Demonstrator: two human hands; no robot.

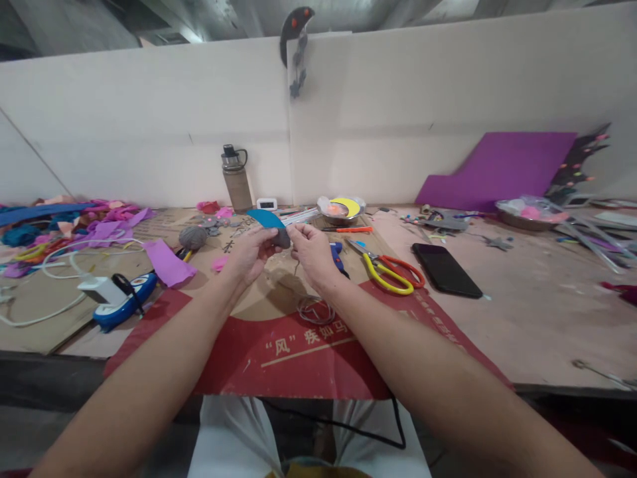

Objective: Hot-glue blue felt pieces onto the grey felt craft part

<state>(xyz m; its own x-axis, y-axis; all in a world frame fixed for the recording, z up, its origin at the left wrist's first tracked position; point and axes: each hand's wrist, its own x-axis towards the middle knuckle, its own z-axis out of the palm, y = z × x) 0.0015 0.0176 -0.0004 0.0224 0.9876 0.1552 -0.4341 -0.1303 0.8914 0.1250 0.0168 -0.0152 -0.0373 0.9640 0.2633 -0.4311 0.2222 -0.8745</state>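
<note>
Between my hands is a crescent-shaped piece [266, 218], bright blue at its upper end and grey at its lower end. My left hand [256, 249] grips it from the left, thumb on the grey part. Close against the grey end, the fingers of my right hand [311, 251] are pinched on a thin grey yarn, mostly hidden by the fingers. Below the hands a loose coil of thin yarn [316, 310] lies on a red and brown cardboard sheet [239, 372]. Just right of my right hand, a blue glue gun [338, 255] is partly covered.
Yellow and red handled scissors [391, 271] and a black phone [445, 270] lie to the right. A bottle [236, 182] and a bowl [342, 211] stand behind. At left are a grey yarn ball [193, 238], a blue power strip [127, 302] with cables, and heaped coloured scraps [107, 226].
</note>
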